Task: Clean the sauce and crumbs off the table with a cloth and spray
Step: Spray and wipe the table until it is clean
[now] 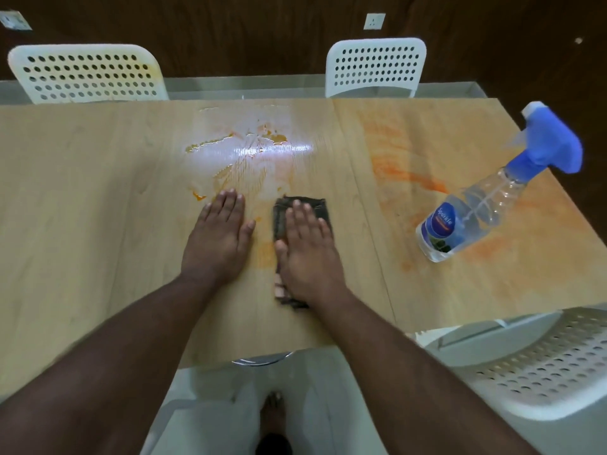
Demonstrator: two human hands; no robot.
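Note:
A dark folded cloth (283, 215) lies on the light wooden table (82, 198), near its middle. My right hand (307, 247) presses flat on the cloth with straight fingers. To the left of the cloth, my left hand (220, 234) rests flat on the bare tabletop. Beyond both hands spreads a wet, shiny patch with orange sauce streaks (249, 146). A fainter orange smear (404, 172) stains the right half of the table. A clear spray bottle with a blue trigger head (473, 215) stands at the right, apart from both hands.
Two white perforated chairs stand at the far side, one at the left (88, 73) and one at the right (376, 67). A third white chair (542, 366) is at the near right. My foot shows on the pale floor below the table's front edge.

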